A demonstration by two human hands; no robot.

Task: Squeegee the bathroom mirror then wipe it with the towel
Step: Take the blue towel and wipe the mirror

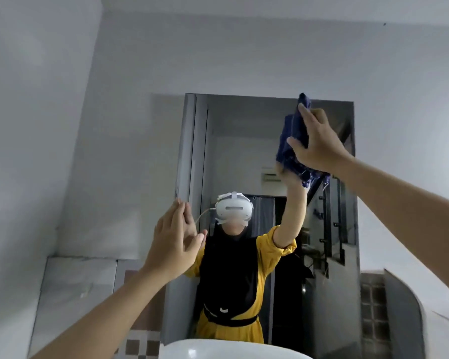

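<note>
Pressing the towel [293, 141] flat against the mirror [244, 156], your right hand [319, 141] sits high near the glass's upper right corner, fingers spread over the bunched blue cloth and pinning it to the glass rather than curling round it. The towel hangs out past your palm on the left and below, a frayed edge trailing down. Your right arm stretches up from the lower right of view.

Your left hand [174, 242] is open and holds nothing, palm toward the mirror's left edge, fingers straight and close together; whether it touches the glass, you cannot tell from here.

In the mirror you see the reflection of your raised arm meeting the towel, a white headset [233, 209], a yellow sleeve [272, 247] and dark cloth over the chest. Below, the white rim of the sink [218, 349] curves across the bottom, with checked tiles [140, 345] on the wall beside it.
</note>
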